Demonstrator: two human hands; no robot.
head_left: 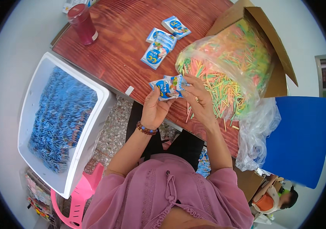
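My left hand (153,110), with a bead bracelet at the wrist, grips a small blue and white printed packet (167,87) from below. My right hand (199,99) pinches the same packet at its right edge, fingers closed on it. Both hands hover over the front edge of the red-brown wooden table (121,42). Just right of my right hand spills a clear plastic bag of thin coloured sticks (224,72), green, orange, pink and yellow. Several more blue packets (159,47) lie on the table farther back.
A white bin (90,129) full of blue packets stands at my left on a pink plastic stool (81,198). A cardboard box (274,49) holds the bag of sticks. A red tumbler (82,23) stands at the table's far left. A blue chair (300,137) is at right; another person sits lower right.
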